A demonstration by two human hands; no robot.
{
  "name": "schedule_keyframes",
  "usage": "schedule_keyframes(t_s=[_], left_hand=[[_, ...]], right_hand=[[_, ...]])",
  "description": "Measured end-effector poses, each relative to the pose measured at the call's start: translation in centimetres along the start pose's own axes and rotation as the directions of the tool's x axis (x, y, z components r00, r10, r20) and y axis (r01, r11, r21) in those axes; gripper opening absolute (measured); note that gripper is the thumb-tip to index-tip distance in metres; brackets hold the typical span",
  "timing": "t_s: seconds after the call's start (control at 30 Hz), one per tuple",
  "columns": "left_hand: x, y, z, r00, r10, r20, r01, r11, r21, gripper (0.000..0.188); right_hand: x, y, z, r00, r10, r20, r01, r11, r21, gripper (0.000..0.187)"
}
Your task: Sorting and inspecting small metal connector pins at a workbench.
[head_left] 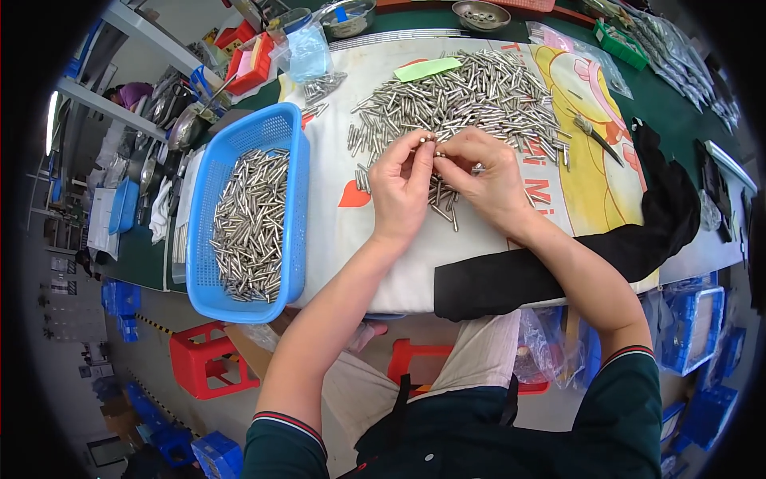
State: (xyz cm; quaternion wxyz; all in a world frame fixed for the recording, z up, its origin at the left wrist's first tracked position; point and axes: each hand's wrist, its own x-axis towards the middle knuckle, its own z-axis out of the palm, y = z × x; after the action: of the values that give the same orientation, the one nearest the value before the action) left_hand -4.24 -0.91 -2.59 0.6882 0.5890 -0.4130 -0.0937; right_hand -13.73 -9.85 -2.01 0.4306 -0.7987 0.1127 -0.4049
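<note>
Over the near edge of a heap of slim metal pins (479,100), my two hands meet at the fingertips. My left hand (401,190) is closed in a pinch, and the small bright end of a metal pin (425,140) shows at its fingertips. Close beside it, my right hand (488,180) pinches another small metal piece (439,155), mostly covered by the fingers. A few loose pins lie on the cloth (375,279) just below the hands.
Left of my hands stands a blue plastic basket (297,199) with many metal pins inside. A black sleeve-like cloth (487,283) lies under my right forearm. Beyond are a green paper slip (427,69), a brush (597,137), a metal bowl (481,14) and a red bin (249,64).
</note>
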Motion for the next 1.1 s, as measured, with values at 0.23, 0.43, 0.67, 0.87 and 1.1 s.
schedule_keyframes(t_s=[0.23,0.43,0.67,0.87,1.1], left_hand=[[1.5,0.6,-0.8,0.991,-0.093,-0.093,0.074,0.979,-0.189,0.015],[1.9,-0.2,-1.9,0.938,-0.344,0.032,0.301,0.769,-0.564,0.017],[2.6,-1.4,-3.5,0.848,-0.436,0.301,0.459,0.322,-0.828,0.02],[2.4,-1.2,-3.5,0.855,-0.426,0.295,0.48,0.438,-0.76,0.02],[1.9,0.6,-2.1,0.91,-0.368,0.191,0.415,0.806,-0.423,0.02]], right_hand=[[1.1,-1.4,-3.0,0.974,-0.042,0.224,0.09,0.973,-0.212,0.01],[0.5,-1.9,-3.5,0.868,-0.098,0.488,0.36,0.8,-0.481,0.005],[-1.3,-2.9,-2.1,0.871,0.164,0.463,0.112,0.851,-0.512,0.01],[-1.3,-3.4,-1.7,0.866,0.207,0.456,0.188,0.71,-0.679,0.008],[-2.1,-4.5,-0.7,0.849,0.185,0.494,0.359,0.485,-0.798,0.007]])
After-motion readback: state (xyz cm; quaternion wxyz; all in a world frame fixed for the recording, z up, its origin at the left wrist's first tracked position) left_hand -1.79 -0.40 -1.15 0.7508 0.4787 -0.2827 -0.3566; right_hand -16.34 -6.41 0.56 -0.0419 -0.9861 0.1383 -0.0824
